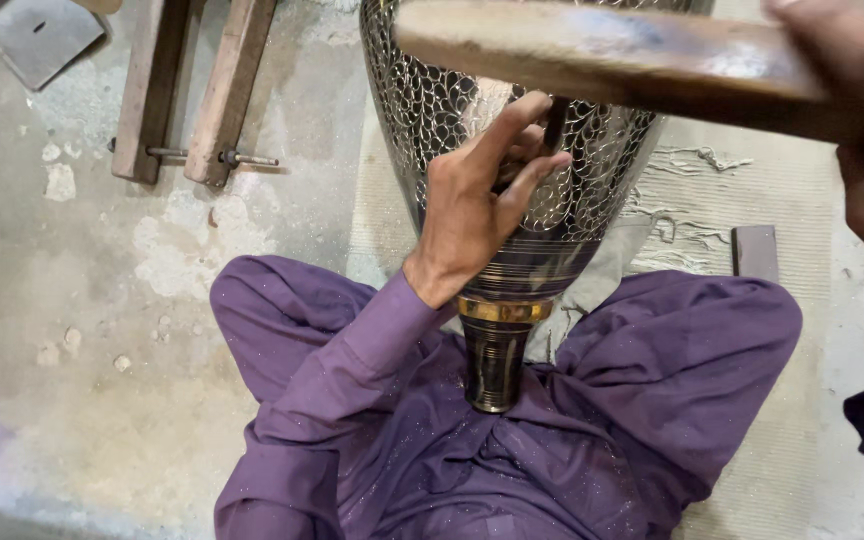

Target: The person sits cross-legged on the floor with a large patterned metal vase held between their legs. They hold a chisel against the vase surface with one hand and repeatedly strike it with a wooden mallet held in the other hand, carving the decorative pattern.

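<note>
A tall dark metal vase (572,190) with a fine engraved net pattern and a gold band lies between my crossed legs, neck towards me. My left hand (477,205) rests on its side and pinches a thin dark metal punch (555,122) against the surface. My right hand (852,90), blurred at the upper right, grips a wooden mallet (602,55) raised across the top of the view above the vase.
I sit on a worn woven mat (712,200) on a dusty concrete floor (102,330). A wooden clamp with bolts (192,90) lies at the upper left, a metal plate (37,35) in the corner. A small dark block (755,252) lies on the mat.
</note>
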Demonstrator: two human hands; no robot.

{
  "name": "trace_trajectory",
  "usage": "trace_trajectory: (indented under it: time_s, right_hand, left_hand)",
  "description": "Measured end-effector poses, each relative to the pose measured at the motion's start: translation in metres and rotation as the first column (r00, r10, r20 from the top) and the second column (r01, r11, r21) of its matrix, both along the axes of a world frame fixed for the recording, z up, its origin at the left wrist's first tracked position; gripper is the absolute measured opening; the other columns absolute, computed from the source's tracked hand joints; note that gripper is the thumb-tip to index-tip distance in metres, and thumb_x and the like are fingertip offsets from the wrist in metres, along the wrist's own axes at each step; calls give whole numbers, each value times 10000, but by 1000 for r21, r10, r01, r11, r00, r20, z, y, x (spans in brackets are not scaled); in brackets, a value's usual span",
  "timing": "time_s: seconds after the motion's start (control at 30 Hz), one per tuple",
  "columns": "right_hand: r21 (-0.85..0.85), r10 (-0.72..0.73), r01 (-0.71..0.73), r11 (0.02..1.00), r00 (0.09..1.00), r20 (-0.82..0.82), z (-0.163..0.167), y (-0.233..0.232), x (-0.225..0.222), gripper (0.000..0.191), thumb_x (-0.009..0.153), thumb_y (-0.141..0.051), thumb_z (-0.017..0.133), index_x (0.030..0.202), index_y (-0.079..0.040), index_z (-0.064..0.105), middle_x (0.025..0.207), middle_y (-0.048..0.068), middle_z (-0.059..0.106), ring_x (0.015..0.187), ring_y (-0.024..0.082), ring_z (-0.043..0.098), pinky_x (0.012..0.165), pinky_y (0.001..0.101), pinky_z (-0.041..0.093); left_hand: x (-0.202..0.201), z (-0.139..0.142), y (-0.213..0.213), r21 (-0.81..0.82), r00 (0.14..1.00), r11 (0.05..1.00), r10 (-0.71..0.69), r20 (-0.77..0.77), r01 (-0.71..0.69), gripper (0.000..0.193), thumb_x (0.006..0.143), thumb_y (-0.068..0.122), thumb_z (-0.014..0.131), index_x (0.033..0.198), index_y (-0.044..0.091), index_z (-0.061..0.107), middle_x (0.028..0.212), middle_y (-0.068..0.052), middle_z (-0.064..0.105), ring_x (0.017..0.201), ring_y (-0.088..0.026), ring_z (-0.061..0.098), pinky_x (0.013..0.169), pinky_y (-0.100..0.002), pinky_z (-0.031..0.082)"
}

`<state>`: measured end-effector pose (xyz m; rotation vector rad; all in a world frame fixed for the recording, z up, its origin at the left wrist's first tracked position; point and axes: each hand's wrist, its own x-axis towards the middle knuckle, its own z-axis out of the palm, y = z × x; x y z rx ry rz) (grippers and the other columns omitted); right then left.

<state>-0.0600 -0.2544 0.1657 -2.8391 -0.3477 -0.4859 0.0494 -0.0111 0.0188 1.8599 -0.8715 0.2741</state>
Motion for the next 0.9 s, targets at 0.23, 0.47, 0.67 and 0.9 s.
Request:
trace_trajectory:
  time_s: [0.23, 0.47, 0.67, 0.9]
  right_hand:
    - [20, 13, -13, 1000, 1000, 2, 7, 2, -10, 594, 880, 58, 674, 1450, 87, 511, 1079, 291, 674, 858, 342, 693, 717, 402, 575]
    - [-29, -162, 164, 986, 985, 55, -11, 2, -25, 724, 825, 186, 657, 1508, 24, 483, 1100, 295, 664, 844, 345, 688, 717, 392, 582]
    - [-58, -308, 308, 950, 951, 12, -21, 8, -41, 683, 919, 155, 678, 1553, -5, 479, 1095, 263, 670, 881, 334, 693, 760, 397, 594]
    - [22, -370, 369, 929, 928, 46, -55, 23, -65, 625, 812, 106, 736, 1400, 55, 530, 1046, 263, 682, 888, 354, 705, 762, 424, 586]
  left_hand:
    - [10, 9, 2, 22, 990, 993, -118, -73, 120, 474, 1041, 173, 713, 1452, 254, 493, 1019, -25, 790, 829, -138, 807, 742, -278, 707]
    - [16, 17, 3, 30, 973, 973, -229, -34, 230, 546, 1002, 110, 726, 1483, 240, 505, 1094, -41, 787, 949, -150, 806, 831, -297, 697]
    - [27, 34, -3, 145, 940, 928, -339, -48, 343, 493, 1002, 160, 688, 1465, 229, 535, 1021, -12, 799, 829, -108, 791, 731, -268, 672]
    - [33, 54, -5, 297, 895, 856, -446, 12, 422, 477, 965, 210, 712, 1430, 224, 603, 987, -32, 784, 769, -138, 724, 730, -345, 601]
